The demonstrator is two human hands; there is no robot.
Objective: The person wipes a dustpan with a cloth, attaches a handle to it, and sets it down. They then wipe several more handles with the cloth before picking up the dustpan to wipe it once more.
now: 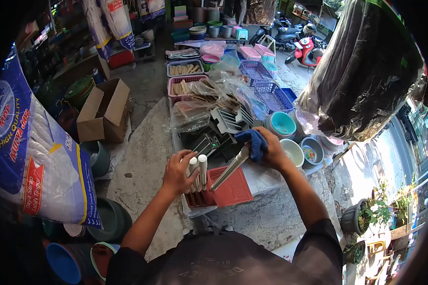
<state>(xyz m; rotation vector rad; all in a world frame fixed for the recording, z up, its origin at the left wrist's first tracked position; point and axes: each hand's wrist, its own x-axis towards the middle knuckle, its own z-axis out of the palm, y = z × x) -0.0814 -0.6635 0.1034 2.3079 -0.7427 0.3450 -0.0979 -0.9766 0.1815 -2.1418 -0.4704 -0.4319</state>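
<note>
My left hand grips a bunch of pale, round-ended sticks that stand upright in a red plastic basket on the stall table. In my right hand are a blue cloth and one long pale stick, which slants down to the left with its lower end over the basket. The cloth is wrapped around the stick's upper end.
Behind the basket the stall table carries grey and black plastic racks, bagged wooden utensils, blue baskets and stacked bowls. A cardboard box and buckets stand on the floor at left. Hanging bags flank both sides. Motorbikes are parked far back.
</note>
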